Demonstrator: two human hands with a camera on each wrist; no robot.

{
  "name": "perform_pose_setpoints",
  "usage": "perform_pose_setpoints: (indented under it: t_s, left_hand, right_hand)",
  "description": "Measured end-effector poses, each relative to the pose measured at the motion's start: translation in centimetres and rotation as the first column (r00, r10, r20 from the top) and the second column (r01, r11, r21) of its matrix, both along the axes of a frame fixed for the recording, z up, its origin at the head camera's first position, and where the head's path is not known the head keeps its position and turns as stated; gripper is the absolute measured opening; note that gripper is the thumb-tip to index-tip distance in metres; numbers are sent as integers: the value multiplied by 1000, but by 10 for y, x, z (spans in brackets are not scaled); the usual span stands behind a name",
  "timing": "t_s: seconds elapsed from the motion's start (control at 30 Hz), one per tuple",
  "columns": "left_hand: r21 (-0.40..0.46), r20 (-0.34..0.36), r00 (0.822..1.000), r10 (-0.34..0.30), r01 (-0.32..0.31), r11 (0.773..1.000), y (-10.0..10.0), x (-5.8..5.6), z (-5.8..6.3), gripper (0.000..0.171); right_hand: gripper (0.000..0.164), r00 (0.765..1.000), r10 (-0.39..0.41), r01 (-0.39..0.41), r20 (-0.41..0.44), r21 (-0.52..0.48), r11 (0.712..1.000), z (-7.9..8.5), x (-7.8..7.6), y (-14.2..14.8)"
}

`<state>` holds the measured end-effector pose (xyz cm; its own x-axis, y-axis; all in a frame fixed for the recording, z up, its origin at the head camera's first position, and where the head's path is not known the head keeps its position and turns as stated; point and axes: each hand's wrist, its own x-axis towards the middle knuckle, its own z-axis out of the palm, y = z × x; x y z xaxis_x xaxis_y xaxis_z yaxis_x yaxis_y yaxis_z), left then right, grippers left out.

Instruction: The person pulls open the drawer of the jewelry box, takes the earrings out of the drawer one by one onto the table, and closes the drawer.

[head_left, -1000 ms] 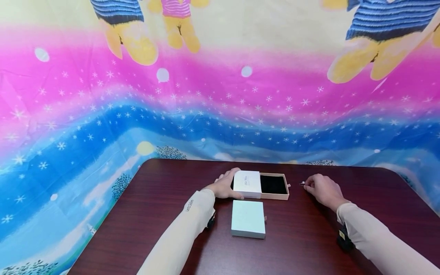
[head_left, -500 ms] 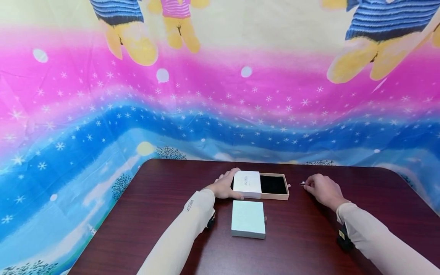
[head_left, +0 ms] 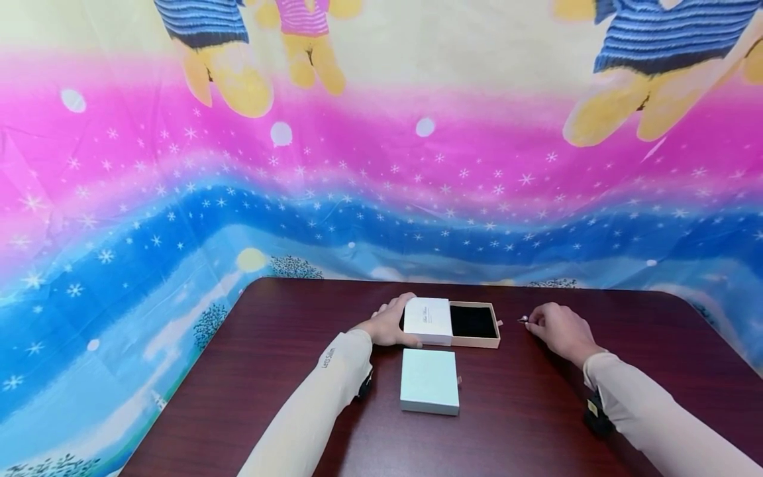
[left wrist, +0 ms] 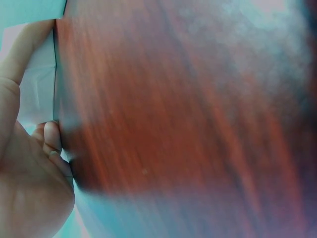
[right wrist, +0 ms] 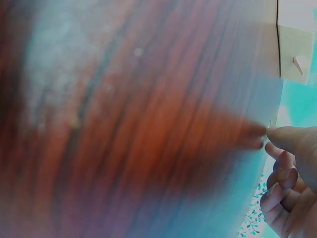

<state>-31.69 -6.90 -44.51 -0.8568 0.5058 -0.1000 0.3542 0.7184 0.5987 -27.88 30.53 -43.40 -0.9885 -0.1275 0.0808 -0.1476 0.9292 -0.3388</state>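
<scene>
My left hand (head_left: 386, 324) grips the left end of a white sliding box (head_left: 428, 320), thumb at the near side and fingers at the far side. In the left wrist view, the thumb lies along the box's pale wall (left wrist: 39, 91). Its tray (head_left: 475, 342) sticks out to the right, showing a black lining and a small pull tab. Right of the tray, my right hand (head_left: 561, 331) pinches a small shiny silvery piece (head_left: 523, 319) low over the table; its exact kind is too small to tell. In the right wrist view, the fingertips (right wrist: 272, 133) mostly hide it.
A closed pale mint box (head_left: 429, 381) with a small tab on its right side lies just in front of the white box. Both rest on a dark red-brown wooden table (head_left: 507, 424). A printed cloth backdrop (head_left: 381, 165) hangs behind the table's far edge.
Hands and boxes keep their places. The head view has shifted very slightly, and the silvery piece at my right fingertips appears turned a little.
</scene>
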Motion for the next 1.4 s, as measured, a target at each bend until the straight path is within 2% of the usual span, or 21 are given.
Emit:
perform_pose_setpoints:
  t_s: [0.27, 0.53, 0.83, 1.0, 1.23, 1.4]
  left_hand:
    - [7, 2, 1000, -6, 6, 1000, 0, 1, 1, 105]
    - [-19, -15, 1000, -1, 0, 1000, 1, -7, -11, 106]
    - [-2, 10, 1000, -2, 2, 1000, 1, -4, -5, 106]
    - [3, 12, 1000, 6, -6, 1000, 0, -8, -11, 110]
    - [22, 12, 1000, 2, -2, 1000, -1, 2, 3, 105]
    - [3, 7, 1000, 2, -2, 1000, -1, -4, -6, 108]
  right_hand:
    - [16, 1000, 0, 0, -3, 0, 1000, -2, 1, 1]
    - [18, 1000, -12, 12, 1, -10, 1000, -1, 3, 3]
    - [18, 1000, -15, 14, -11, -21, 1000, 0, 7, 0]
    - [18, 1000, -12, 12, -12, -21, 1000, 1, 8, -1]
    - [16, 999, -6, 6, -31, -23, 1000, 1, 9, -1]
    - [17, 999, -8, 7, -31, -28, 1000, 1, 9, -1]
